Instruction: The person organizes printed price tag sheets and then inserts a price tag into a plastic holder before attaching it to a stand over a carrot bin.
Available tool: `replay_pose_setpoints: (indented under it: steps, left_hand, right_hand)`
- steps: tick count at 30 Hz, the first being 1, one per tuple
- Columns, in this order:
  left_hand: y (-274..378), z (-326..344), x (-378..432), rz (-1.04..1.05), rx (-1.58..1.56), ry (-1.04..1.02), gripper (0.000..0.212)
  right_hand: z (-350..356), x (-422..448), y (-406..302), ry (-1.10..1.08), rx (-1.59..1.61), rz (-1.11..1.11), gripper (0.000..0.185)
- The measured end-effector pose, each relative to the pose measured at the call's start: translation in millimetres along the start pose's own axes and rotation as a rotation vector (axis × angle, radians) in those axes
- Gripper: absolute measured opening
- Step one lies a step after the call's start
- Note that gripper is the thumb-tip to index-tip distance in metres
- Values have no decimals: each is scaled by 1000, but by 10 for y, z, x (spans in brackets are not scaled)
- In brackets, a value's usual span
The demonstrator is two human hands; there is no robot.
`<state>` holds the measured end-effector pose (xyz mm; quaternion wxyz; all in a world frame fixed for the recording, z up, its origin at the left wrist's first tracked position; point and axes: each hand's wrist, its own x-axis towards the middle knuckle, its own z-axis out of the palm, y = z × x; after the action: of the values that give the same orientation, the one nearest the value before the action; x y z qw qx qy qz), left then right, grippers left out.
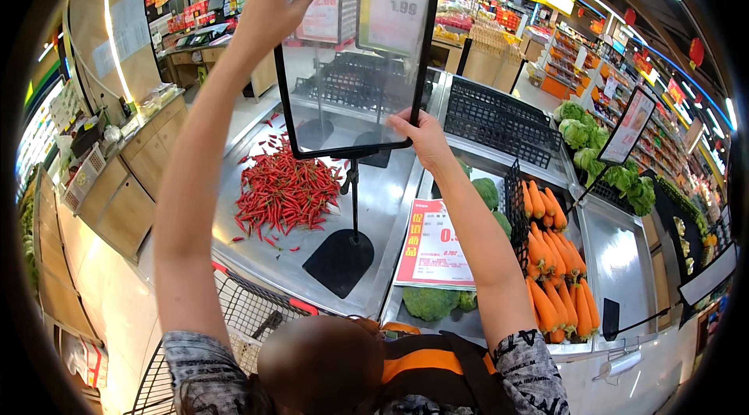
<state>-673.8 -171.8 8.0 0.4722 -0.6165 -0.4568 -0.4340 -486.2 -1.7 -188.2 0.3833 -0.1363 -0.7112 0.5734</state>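
A black-framed clear sign holder [360, 152] stands upright before me on a thin black pole with a flat black base [339, 263]. My right hand [422, 137] grips its lower right corner, thumb over the frame. At its upper left edge is my left hand [281, 2], thumb spread over the panel; whether the fingers touch it is unclear. Through the panel, other price signs show. Loose red chilli peppers [287, 190] lie left of the pole on the metal counter [383, 204]. A red and white price sheet [436, 251] rests on broccoli [430, 302], partly behind my right forearm.
Carrots [559, 263] fill a section at the right, beside a black crate divider [517, 210]. Black plastic grates [497, 116] and lettuces [585, 134] lie farther back. Another sign holder [627, 128] leans near them. A shopping cart [263, 298] stands at the counter's near edge.
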Motion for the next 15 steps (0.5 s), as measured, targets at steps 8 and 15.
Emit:
replay_pose_setpoints:
  steps: [8,15]
  left_hand:
    - [246,341,-2576,-1242,-737,-355,65]
    - [1059,828,-2870,-1385,-1265,-62,34]
  right_hand:
    - [72,-15,-216,-96,27,-15,17]
    - [-46,243,-788,-4,16,-174,22]
